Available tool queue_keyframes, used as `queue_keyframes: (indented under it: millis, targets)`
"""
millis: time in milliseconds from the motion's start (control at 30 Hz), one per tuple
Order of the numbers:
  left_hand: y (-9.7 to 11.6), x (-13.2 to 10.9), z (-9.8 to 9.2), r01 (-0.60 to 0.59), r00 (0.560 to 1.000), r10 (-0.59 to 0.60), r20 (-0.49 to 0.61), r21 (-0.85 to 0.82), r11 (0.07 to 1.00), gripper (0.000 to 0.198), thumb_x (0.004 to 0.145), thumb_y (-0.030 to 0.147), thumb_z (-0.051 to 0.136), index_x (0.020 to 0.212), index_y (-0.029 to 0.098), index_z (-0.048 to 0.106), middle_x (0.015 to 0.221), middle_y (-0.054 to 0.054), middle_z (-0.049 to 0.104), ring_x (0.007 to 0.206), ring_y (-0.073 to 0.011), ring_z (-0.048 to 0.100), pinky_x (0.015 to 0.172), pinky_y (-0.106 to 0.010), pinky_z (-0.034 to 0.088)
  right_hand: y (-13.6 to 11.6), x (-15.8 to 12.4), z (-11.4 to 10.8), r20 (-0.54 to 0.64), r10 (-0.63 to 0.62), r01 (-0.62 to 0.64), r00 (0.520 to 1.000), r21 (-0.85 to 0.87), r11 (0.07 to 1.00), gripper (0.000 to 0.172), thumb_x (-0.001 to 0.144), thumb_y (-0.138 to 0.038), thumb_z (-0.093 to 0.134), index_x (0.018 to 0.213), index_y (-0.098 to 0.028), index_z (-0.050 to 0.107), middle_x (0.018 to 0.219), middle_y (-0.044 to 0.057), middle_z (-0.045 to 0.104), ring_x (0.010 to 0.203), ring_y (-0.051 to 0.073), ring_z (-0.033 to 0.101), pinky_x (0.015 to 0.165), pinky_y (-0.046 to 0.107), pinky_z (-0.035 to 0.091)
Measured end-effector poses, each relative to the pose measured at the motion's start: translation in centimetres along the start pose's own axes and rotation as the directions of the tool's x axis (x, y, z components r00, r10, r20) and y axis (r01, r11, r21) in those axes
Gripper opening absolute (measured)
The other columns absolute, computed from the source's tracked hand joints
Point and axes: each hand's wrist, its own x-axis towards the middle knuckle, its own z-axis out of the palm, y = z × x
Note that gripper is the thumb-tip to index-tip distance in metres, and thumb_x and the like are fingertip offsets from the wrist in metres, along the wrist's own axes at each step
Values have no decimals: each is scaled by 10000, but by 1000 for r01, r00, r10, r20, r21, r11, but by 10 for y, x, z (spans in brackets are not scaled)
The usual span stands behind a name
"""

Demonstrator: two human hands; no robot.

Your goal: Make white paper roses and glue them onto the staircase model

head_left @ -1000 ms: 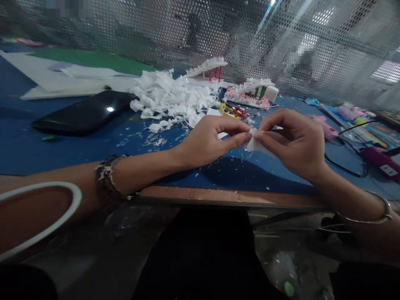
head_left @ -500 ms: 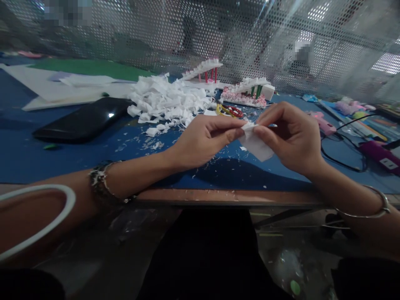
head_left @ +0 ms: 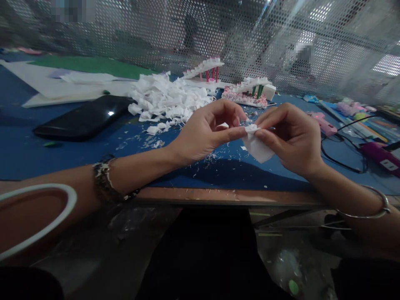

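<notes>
White paper piece (head_left: 258,150), right of the frame's centre: thin and matte, gathered into small creases along its top, hanging below as a smoother, blunt-pointed flap. Right hand (head_left: 292,139): thumb and forefinger pinch the creased top. Left hand (head_left: 203,135): thumb tip touches the gathered edge, forefinger raised; whether it grips cannot be told. Upper centre: heap of curled, irregular white scraps (head_left: 168,96). Left: glossy, round-cornered black case (head_left: 84,118) on a blue tabletop (head_left: 71,160).
</notes>
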Motion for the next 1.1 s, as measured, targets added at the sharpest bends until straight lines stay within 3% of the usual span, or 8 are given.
queue_keyframes:
  millis: [233, 467, 600, 700, 800, 1100]
  targets:
    - [-2, -2, 2, -75, 995, 79, -63, 69, 995, 183, 761, 341, 689, 796, 163, 671, 802, -9, 668, 747, -94, 620, 660, -204, 515, 7, -1, 2, 33, -40, 42, 999, -71, 997, 103, 801, -212, 647, 744, -222, 562, 763, -19, 615, 741, 107, 606, 715, 273, 558]
    - [0, -3, -1, -286, 955, 296, 4, 269, 920, 102, 775, 272, 662, 829, 201, 711, 917, -33, 683, 860, -124, 626, 776, -260, 521, 7, -1, 0, 17, -25, 27, 1000, -186, 982, 84, 814, -243, 636, 769, -208, 575, 761, -18, 621, 747, 102, 612, 699, 262, 555]
    - [0, -4, 1, -188, 982, 188, 23, 230, 955, 156, 785, 317, 657, 841, 177, 695, 883, -28, 692, 777, -108, 628, 720, -235, 514, 5, 1, -2, 33, -66, 72, 997, -229, 971, 66, 804, -193, 644, 783, -218, 587, 759, -24, 631, 713, 88, 598, 655, 226, 536]
    - [-1, -4, 4, -116, 993, 113, 37, 88, 989, 211, 774, 348, 671, 851, 152, 675, 818, -19, 685, 695, -88, 613, 659, -207, 519, 5, 2, -2, 33, -61, 68, 998, -266, 962, 49, 818, -242, 628, 788, -217, 598, 764, -13, 638, 706, 96, 601, 649, 229, 535]
    - [-1, -3, 6, -91, 996, 91, 8, 63, 994, 272, 763, 414, 671, 823, 148, 659, 784, 2, 666, 690, -84, 613, 654, -202, 522, 5, 1, -2, 13, -11, 15, 1000, -271, 962, 112, 827, -319, 619, 798, -212, 604, 768, -6, 626, 717, 102, 606, 638, 224, 530]
    - [3, -2, 5, -52, 999, 52, 3, -2, 999, 297, 730, 455, 687, 779, 164, 650, 753, 39, 650, 715, -80, 631, 646, -185, 526, -3, 0, -3, 81, 169, -174, 982, 55, 983, 205, 784, -385, 667, 822, -200, 586, 778, -15, 589, 617, 71, 552, 541, 194, 482]
